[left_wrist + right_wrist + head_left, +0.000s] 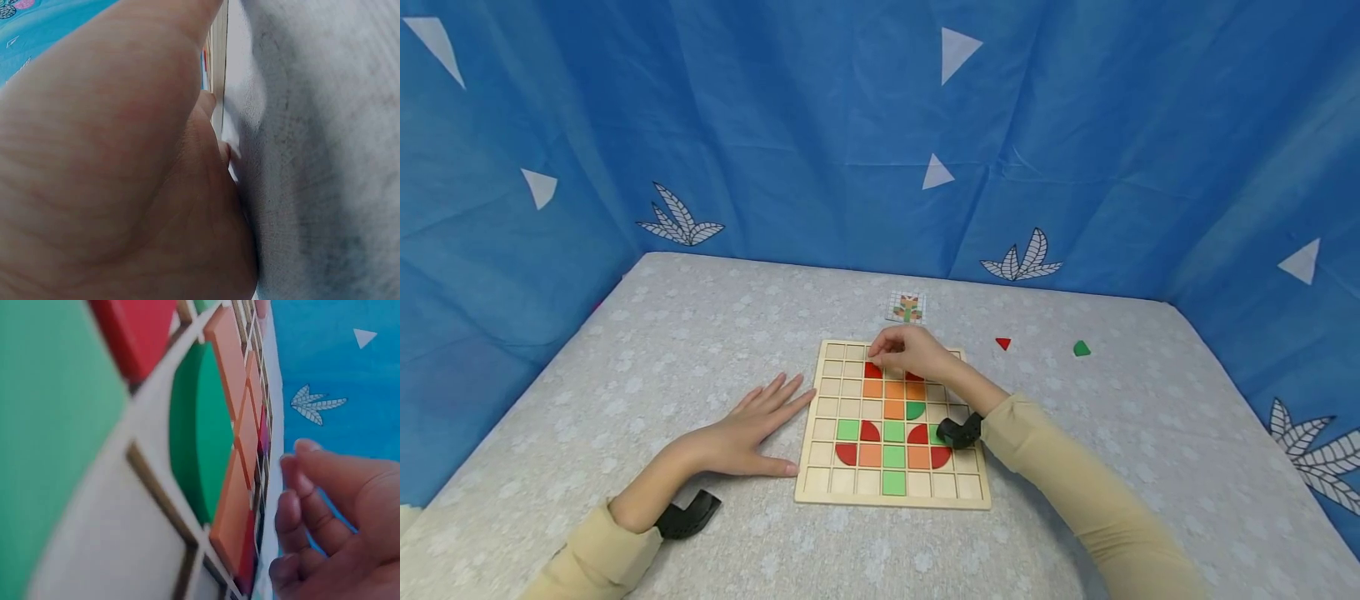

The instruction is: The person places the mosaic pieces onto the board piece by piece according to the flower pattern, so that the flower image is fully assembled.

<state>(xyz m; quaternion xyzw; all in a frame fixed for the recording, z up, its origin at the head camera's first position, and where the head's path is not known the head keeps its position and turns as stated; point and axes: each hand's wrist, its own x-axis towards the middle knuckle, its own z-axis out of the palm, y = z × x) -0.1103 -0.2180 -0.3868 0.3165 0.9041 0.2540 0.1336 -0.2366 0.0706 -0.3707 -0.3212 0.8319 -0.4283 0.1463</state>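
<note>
A wooden grid board [808, 492] lies on the table with red, orange and green pieces in its cells. My left hand [747, 435] rests flat beside it, fingers spread, with the thumb and a fingertip at the board's left edge. Over the board's far part, my right hand [910, 350] has its fingers curled and fingertips right at a red quarter-round piece [872, 372]. In the right wrist view the fingertips [289, 464] come close together above the board; whether they pinch anything I cannot tell. A green quarter-round piece [203, 431] sits nearer that wrist.
Behind the board lies a small pattern card [907, 307]. To the right on the tablecloth are a loose red piece [1003, 342] and a loose green piece [1081, 348]. Blue curtains [820, 125] hang along the table's back and sides.
</note>
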